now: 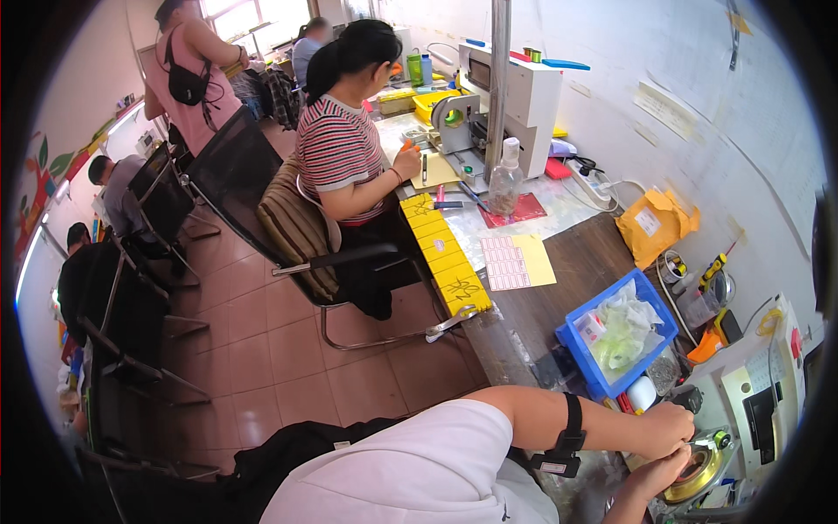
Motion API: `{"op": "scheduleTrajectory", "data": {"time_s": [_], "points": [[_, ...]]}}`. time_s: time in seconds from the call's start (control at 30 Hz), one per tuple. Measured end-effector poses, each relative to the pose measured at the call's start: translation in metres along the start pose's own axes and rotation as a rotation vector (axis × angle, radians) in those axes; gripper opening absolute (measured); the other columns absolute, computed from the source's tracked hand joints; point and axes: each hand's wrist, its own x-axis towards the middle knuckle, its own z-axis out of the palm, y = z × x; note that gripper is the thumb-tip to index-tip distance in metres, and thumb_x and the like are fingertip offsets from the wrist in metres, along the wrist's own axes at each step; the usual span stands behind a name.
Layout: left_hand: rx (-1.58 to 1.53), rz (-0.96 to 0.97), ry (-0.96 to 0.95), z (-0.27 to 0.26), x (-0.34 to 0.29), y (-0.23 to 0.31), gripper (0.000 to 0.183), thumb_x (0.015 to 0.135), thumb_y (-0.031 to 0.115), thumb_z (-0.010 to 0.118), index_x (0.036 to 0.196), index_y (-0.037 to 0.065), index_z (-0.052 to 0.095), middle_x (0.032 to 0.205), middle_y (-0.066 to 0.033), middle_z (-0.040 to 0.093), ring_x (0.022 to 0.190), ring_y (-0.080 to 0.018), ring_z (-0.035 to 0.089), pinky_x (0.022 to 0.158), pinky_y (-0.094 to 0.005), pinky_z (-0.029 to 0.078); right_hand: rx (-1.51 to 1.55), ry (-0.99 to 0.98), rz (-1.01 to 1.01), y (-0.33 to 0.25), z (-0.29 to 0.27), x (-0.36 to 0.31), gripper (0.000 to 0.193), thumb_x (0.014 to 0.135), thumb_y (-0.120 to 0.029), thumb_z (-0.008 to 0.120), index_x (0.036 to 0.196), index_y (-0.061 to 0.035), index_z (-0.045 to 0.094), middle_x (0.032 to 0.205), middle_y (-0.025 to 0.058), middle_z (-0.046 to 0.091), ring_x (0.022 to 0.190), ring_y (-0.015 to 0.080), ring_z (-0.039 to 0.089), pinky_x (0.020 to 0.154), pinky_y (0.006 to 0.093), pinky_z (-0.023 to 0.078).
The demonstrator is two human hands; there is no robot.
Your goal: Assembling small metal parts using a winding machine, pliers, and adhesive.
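My left hand reaches in front of a white and green bench machine, its fingers curled closed. Just below it, my right hand has its fingertips pressed together, meeting the left hand's fingers. Whatever lies between the fingertips is too small or hidden to name. Right beside both hands sits a round brass-coloured wheel or spool on the machine. A black strap with a small box circles my left forearm.
A blue bin with plastic bags stands on the bench beyond my left arm. An orange padded envelope, a label sheet and a clear bottle lie farther off. A co-worker in a striped shirt sits at another machine.
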Motion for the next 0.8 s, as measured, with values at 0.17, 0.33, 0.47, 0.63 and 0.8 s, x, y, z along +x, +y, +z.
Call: {"op": "scheduleTrajectory", "data": {"time_s": [0.17,0.33,0.47,0.63,0.8], "points": [[0.145,0.105,-0.081,-0.002,0.001,0.012,0.015,0.071,0.018,0.059,0.063,0.006,0.063,0.073,-0.0124,0.060,0.073,-0.0302,0.061,0.064,-0.0407,0.048,-0.206,-0.151,-0.206,0.039,-0.052,0.026,0.023,0.096,-0.026,0.041,0.094,-0.0053,0.052,0.095,0.0020,0.051,0.090,0.0094,0.047,0.078,0.0272,0.041],[0.187,0.060,-0.346,-0.004,-0.022,0.047,0.010,0.073,0.013,0.056,0.068,0.004,0.059,0.077,-0.0145,0.059,0.075,-0.0312,0.059,0.064,-0.0395,0.047,0.142,-0.137,0.137,-0.029,-0.026,-0.055,0.034,0.092,-0.031,0.045,0.108,-0.0025,0.054,0.105,0.0071,0.055,0.098,0.0176,0.052,0.084,0.0333,0.042],[0.183,0.129,-0.111,0.033,-0.040,0.052,0.014,0.069,0.018,0.059,0.060,0.008,0.064,0.071,-0.0104,0.061,0.070,-0.0271,0.062,0.056,-0.0383,0.049,0.237,-0.212,0.341,-0.005,-0.070,-0.053,0.034,0.089,-0.031,0.041,0.108,-0.0056,0.053,0.107,0.0084,0.055,0.103,0.0226,0.054,0.085,0.0389,0.044],[0.271,0.203,-0.141,0.024,-0.038,0.047,0.013,0.069,0.019,0.061,0.065,0.008,0.065,0.078,-0.0109,0.061,0.076,-0.0261,0.062,0.056,-0.0391,0.049,0.210,-0.138,0.373,-0.026,-0.042,-0.063,0.033,0.090,-0.030,0.040,0.108,-0.0070,0.054,0.107,0.0076,0.055,0.101,0.0220,0.055,0.084,0.0381,0.045],[0.351,0.268,-0.161,0.020,-0.038,0.053,0.014,0.071,0.018,0.060,0.072,0.005,0.065,0.082,-0.0106,0.060,0.079,-0.0255,0.060,0.064,-0.0400,0.050,0.224,-0.037,0.440,-0.047,-0.026,-0.071,0.034,0.092,-0.034,0.041,0.109,-0.0089,0.054,0.099,0.0065,0.057,0.095,0.0233,0.058,0.080,0.0383,0.047]]}}
